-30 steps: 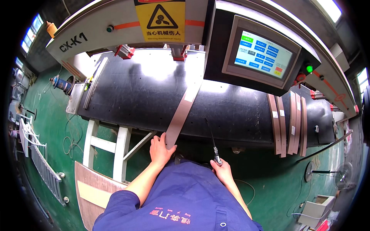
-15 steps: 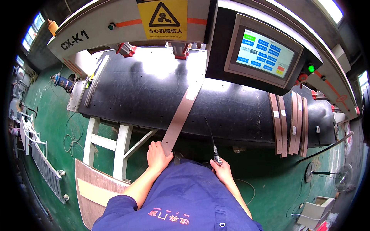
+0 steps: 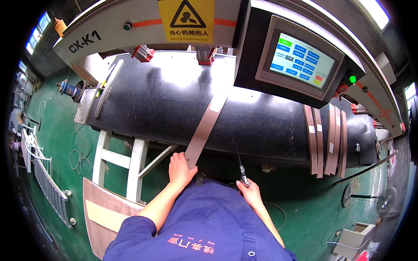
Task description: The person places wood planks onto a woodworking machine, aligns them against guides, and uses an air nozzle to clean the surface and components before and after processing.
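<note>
A long brownish-pink board strip (image 3: 204,131) with a white label near its far end lies slanted across the black machine table (image 3: 156,113). Its near end sticks out past the table edge, where my left hand (image 3: 180,168) is closed around it, fingers at the left side and thumb at the end. A small dark hole shows close to that end. In my right hand (image 3: 250,191), just in front of my body, is an air blow gun (image 3: 242,174) with a long thin nozzle pointing up toward the table edge. My fingers are wrapped round its metal body.
Several similar strips (image 3: 332,139) lie on the table's right side. A machine beam with a warning sign (image 3: 186,21) and a touchscreen panel (image 3: 300,61) spans above. White frame legs (image 3: 136,167) and a curved wood-grain board (image 3: 98,209) stand at the left; a hose (image 3: 284,213) trails at the right.
My left hand and the strip's near end have shifted slightly away from my body, toward the table. The right hand with the blow gun has barely moved.
</note>
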Demonstrator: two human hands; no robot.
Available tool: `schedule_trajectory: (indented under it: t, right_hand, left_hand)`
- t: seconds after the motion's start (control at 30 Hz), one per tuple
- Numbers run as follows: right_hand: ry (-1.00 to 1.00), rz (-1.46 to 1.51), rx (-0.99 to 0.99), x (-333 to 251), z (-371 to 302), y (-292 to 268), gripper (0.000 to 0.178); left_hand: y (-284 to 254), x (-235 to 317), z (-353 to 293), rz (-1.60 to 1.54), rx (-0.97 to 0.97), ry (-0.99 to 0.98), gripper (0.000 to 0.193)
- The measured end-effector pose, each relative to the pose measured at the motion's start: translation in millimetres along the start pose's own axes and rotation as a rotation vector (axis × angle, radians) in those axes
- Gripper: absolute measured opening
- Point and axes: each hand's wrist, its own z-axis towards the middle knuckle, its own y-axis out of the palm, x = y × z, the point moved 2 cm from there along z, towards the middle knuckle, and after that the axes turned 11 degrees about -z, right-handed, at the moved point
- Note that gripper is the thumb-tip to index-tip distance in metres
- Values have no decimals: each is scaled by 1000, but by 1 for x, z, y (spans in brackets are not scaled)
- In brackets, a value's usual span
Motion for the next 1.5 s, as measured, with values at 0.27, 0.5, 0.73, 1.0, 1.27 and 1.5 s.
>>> schedule_trajectory:
  t: [0.27,0.5,0.73,1.0,1.27,1.5]
  right_hand:
    - [8,41,-11,0,1,3,29]
    - [26,21,-24,-3,1,5,30]
    - [6,24,-17,-9,1,3,30]
    - [-24,-29,-15,-7,2,4,33]
    - [1,-16,-29,-13,-1,4,33]
    - [-28,-42,-43,-7,2,8,33]
  left_hand:
    - [-14,-10,-29,7,-7,7,64]
    - [-18,-18,-41,26,-42,-62,63]
    - [-16,-17,-36,-1,-30,-62,62]
    - [2,-12,-4,-85,-37,-26,63]
    - [17,-14,2,-210,16,36,71]
    - [27,-21,18,-353,-16,13,78]
